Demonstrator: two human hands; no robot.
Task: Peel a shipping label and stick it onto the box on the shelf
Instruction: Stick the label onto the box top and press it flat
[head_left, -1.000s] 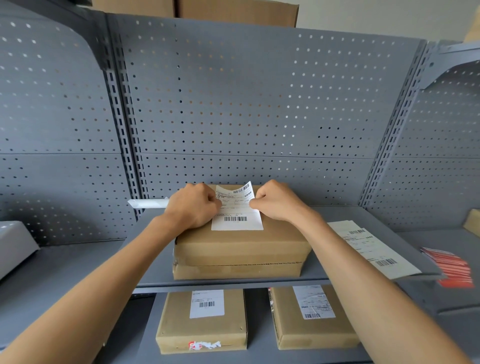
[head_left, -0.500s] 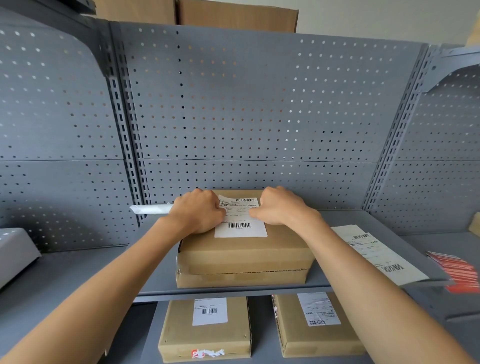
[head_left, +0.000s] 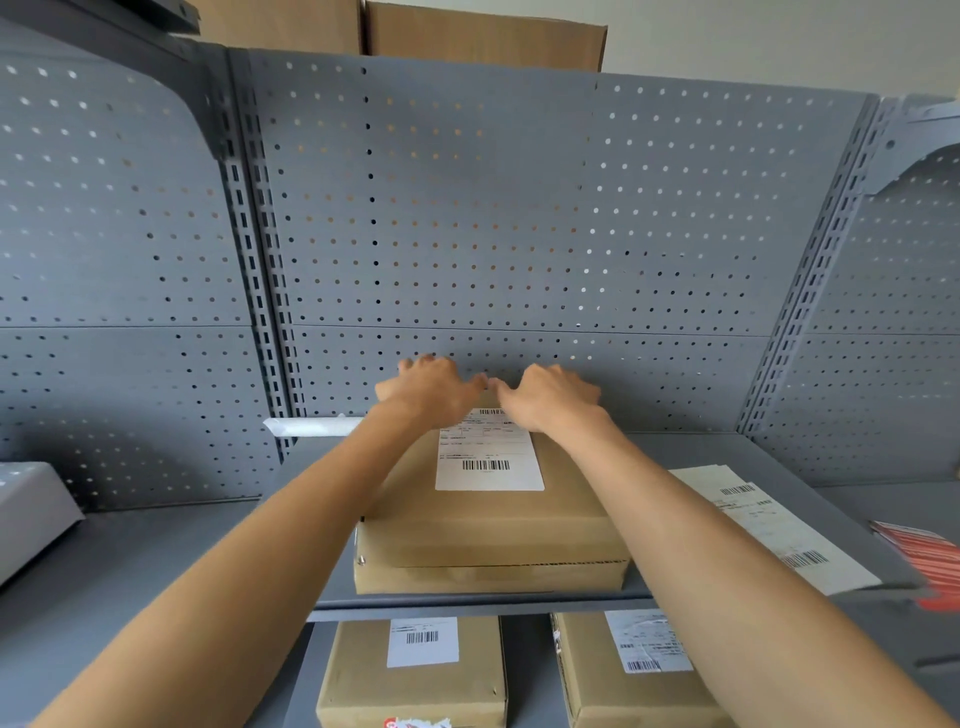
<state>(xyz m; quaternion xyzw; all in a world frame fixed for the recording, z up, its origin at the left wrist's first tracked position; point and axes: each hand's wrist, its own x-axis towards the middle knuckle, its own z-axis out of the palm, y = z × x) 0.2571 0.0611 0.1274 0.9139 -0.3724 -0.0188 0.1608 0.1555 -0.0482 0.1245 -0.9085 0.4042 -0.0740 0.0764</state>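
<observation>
A brown cardboard box (head_left: 493, 530) sits on the grey shelf (head_left: 467, 603) in front of me. A white shipping label (head_left: 488, 460) with a barcode lies flat on the box's top. My left hand (head_left: 426, 389) and my right hand (head_left: 550, 397) rest side by side over the label's far edge, fingers spread and reaching toward the back of the box. Their fingertips nearly meet in the middle. The label's top edge is hidden under the hands. Neither hand holds anything.
A strip of white labels (head_left: 769, 525) lies on the shelf to the right, with a red-striped stack (head_left: 930, 561) beyond it. A white roll (head_left: 311, 427) lies at the left. Two labelled boxes (head_left: 415, 670) (head_left: 634, 670) stand on the lower shelf. Pegboard (head_left: 493, 234) backs the shelf.
The label went from curled up between my pinching fingers to lying flat on the box. Both hands opened and slid toward the box's far edge.
</observation>
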